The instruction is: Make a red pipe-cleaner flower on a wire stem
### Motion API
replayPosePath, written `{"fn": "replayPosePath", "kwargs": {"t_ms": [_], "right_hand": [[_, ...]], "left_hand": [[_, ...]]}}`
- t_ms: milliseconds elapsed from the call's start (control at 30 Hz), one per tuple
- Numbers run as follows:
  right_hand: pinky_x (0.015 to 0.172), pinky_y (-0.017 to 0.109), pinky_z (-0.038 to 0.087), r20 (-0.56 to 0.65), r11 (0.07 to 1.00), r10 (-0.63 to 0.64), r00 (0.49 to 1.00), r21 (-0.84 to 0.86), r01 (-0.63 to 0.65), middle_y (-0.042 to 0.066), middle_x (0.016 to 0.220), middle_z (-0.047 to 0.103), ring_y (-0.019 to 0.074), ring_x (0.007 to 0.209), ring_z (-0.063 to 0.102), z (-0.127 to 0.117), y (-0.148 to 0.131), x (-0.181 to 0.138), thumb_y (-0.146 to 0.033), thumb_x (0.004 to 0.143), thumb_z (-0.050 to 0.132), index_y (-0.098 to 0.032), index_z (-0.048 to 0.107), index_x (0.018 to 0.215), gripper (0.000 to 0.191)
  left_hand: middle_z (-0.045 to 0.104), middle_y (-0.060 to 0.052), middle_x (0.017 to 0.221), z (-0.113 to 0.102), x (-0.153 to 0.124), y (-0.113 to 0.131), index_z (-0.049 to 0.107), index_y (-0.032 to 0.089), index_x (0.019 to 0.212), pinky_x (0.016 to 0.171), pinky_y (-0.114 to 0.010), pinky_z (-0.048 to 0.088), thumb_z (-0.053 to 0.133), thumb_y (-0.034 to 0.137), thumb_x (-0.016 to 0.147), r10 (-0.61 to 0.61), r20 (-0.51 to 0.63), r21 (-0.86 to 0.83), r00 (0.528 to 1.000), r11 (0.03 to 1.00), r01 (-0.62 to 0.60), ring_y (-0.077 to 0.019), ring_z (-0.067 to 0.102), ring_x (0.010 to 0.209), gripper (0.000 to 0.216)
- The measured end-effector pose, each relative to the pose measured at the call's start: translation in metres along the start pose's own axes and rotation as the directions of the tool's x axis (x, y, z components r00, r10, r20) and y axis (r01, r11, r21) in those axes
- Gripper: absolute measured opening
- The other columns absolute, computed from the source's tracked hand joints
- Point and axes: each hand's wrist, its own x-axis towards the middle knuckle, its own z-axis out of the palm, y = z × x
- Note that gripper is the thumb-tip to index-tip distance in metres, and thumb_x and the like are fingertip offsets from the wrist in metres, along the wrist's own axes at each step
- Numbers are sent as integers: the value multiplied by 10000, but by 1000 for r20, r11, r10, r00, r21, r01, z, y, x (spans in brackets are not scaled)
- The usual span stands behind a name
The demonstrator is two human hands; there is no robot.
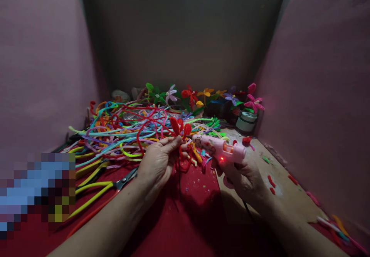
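Stage of work: one red pipe-cleaner flower [179, 127] in assembly, held above the worktop [190, 195] near its middle

- Left hand [158, 160]: closed on the flower's thin dark stem, fingertips pinching just under the petals; three or so red petal loops show at the top
- Right hand [241, 176]: wrapped around a pink glue gun [219, 148], its red lamp lit, nozzle pointing at the base of the petals, very near; contact cannot be told
- Finished flowers [202, 97]: a row in green, lilac, red, orange, purple and pink at the back wall
- Loose pipe cleaners [121, 133]: a large mixed heap, unused
- Scissors [115, 185] with yellow handles: lying left of the left hand
- Judgement: petals formed, fixing under way, stem apparently bare
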Motion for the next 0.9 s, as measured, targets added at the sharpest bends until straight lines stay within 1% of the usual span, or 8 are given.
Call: {"fn": "replayPosePath", "kwargs": {"t_ms": [133, 233, 367, 433, 567, 700, 767, 900], "right_hand": [[372, 211, 276, -18, 1000, -24, 1000, 15, 24, 16, 636, 521, 80, 455, 349, -1, 5, 0, -414, 829, 495, -166, 646, 826, 291], [366, 209, 272, -24, 999, -39, 999, 22, 39, 13, 622, 515, 81, 459, 361, -1, 7, 0, -400, 832, 496, -167, 625, 774, 272], [354, 201, 270, -11, 999, -44, 999, 5, 44, 10, 629, 499, 78, 463, 358, -1, 7, 0, -385, 834, 497, -173, 625, 808, 249], [352, 199, 272, -6, 999, -51, 999, -10, 51, 10, 641, 501, 76, 462, 352, -1, 6, 1, -393, 840, 484, -176, 628, 874, 262], [359, 202, 267, 5, 996, -84, 996, -36, 84, 2, 619, 475, 68, 448, 324, -1, 2, 1, -401, 845, 463, -170, 641, 891, 296], [377, 213, 282, 3, 995, -80, 997, -57, 80, 2, 626, 483, 74, 446, 329, 0, -5, 1, -400, 843, 463, -183, 640, 985, 314], [378, 216, 285, 6, 995, -78, 997, -56, 78, 5, 626, 485, 79, 448, 337, 0, -4, 1, -413, 835, 474, -184, 648, 971, 319], [377, 214, 286, -9, 997, -69, 998, -44, 69, 13, 618, 490, 85, 456, 353, -1, 3, 0, -432, 834, 474, -177, 661, 860, 318]], "left_hand": [[606, -42, 555, -3, 0, -2, 592, 76, 665, 446, -179, 494, 542, 10, 754, 3, 6, 9, 1000, 1000, -3, -99, 583, 468, 121], [616, -55, 562, -3, -1, -2, 595, 76, 667, 456, -190, 500, 550, 22, 754, 2, 15, 17, 1000, 1000, -3, -107, 587, 472, 112], [612, -53, 544, -2, -1, -1, 592, 78, 646, 450, -187, 494, 557, 28, 750, -3, 6, 19, 1000, 1000, 3, -103, 581, 459, 121], [613, -52, 541, -2, -1, -1, 594, 80, 638, 450, -190, 497, 566, 30, 745, -4, 4, 14, 1000, 1000, 4, -105, 581, 453, 121], [617, -52, 550, -1, -1, -1, 601, 78, 633, 450, -191, 498, 585, 28, 730, 2, 9, 5, 1000, 1000, -2, -104, 580, 449, 110], [624, -60, 563, -1, -1, -1, 605, 74, 648, 454, -195, 501, 574, 27, 738, -2, 4, 21, 1000, 1000, 2, -110, 589, 459, 107], [625, -61, 567, -1, -1, -1, 605, 70, 648, 455, -192, 501, 560, 23, 747, 4, 0, 23, 1000, 1000, -4, -107, 589, 460, 118], [620, -60, 561, -2, -1, -1, 604, 71, 647, 454, -190, 503, 567, 24, 743, 5, 18, 5, 1000, 1000, -5, -105, 585, 460, 114]]}}
